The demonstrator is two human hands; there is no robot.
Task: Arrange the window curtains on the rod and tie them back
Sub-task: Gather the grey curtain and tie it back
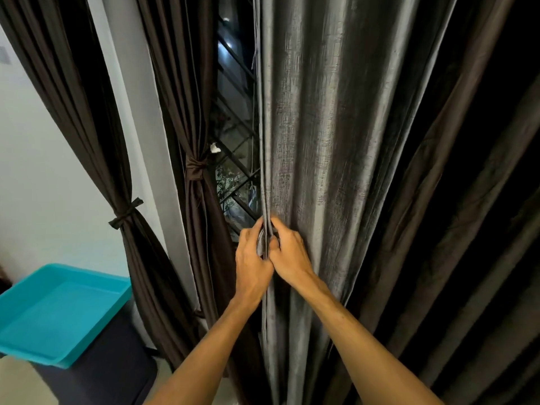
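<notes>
A wide grey-brown curtain (336, 127) hangs loose in front of me and fills the right half of the head view. My left hand (252, 258) and my right hand (289, 252) meet at its left hem, both gripping gathered folds of that edge at about waist height. Left of them, a dark brown curtain (187, 97) hangs gathered, bound by a fabric tieback (196, 168). Further left, another brown curtain (73, 97) is held by a knotted tieback (126, 214). The rod is out of view.
Between the curtains, a dark window with a diagonal metal grille (235, 133) shows. A white wall pillar (140, 118) separates the two tied curtains. A turquoise plastic tray (38, 334) rests on a dark surface at the lower left.
</notes>
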